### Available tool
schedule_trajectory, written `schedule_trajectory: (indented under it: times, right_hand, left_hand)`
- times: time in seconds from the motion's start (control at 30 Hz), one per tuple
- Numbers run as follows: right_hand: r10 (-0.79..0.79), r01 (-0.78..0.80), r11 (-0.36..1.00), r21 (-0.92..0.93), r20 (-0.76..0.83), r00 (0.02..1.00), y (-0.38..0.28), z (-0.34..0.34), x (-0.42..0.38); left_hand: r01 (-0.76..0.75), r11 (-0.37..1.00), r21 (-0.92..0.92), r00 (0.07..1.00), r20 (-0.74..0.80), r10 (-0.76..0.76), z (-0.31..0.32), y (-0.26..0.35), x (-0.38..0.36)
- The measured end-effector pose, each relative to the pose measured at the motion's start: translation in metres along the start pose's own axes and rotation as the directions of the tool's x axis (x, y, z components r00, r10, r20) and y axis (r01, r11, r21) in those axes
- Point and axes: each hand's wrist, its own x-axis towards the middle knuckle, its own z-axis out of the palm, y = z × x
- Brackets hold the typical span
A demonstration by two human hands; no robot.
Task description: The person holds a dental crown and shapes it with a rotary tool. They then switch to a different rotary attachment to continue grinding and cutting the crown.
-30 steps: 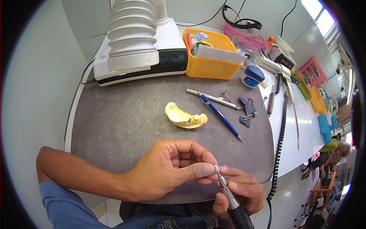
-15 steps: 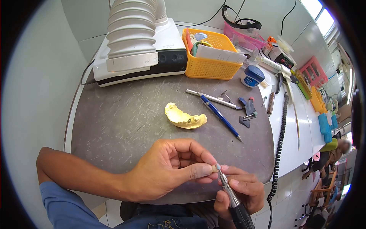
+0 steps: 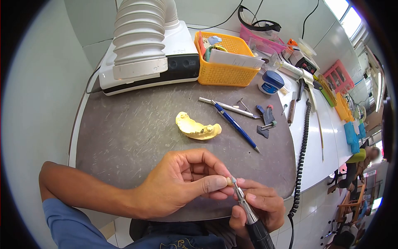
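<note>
Between the thumb and index finger of my left hand (image 3: 176, 184) is a small tooth-coloured dental crown (image 3: 229, 181), partly covered by the fingertips. My right hand (image 3: 267, 203) is closed around a silver and black rotary handpiece (image 3: 249, 211), pointed up and to the left. The handpiece's small greyish grinding bit (image 3: 234, 180) is right at the crown's side. My two hands come together at their fingertips, low over the front of the brown work surface. Beyond them lies a yellow dental model (image 3: 198, 128) with a curved arch.
A blue mechanical pencil (image 3: 236, 126), a silver knife (image 3: 230, 108) and dark scraps (image 3: 268, 115) lie to the right. Behind are a white suction unit (image 3: 182, 45) with hose, a yellow basket (image 3: 228, 74) and a blue-lidded jar (image 3: 271, 83). A coiled cord (image 3: 304, 153) hangs right.
The whole view has shifted slightly, so the bench things sit a little further left. Both hands keep their grips, and the bit stays at the crown with only a slight change in angle.
</note>
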Motion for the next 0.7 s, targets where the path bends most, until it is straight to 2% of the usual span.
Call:
schedule_trajectory:
  times: [0.13,0.23,0.7]
  right_hand:
    - [-0.043,0.045,0.999,-0.016,0.078,0.996,-0.0006,-0.003,0.0014]
    - [0.008,-0.008,1.0,0.027,-0.007,1.0,-0.0005,-0.0011,-0.0012]
    - [0.016,-0.016,1.0,-0.007,0.035,0.999,-0.0019,-0.0006,0.0009]
  left_hand:
    - [0.002,0.999,0.041,1.0,-0.003,-0.002,0.0002,-0.0001,0.0005]
    - [0.008,1.0,0.03,1.0,0.01,-0.009,0.0001,0.0008,0.0008]
    - [0.011,1.0,0.015,1.0,0.017,-0.011,-0.0012,-0.0005,0.0011]
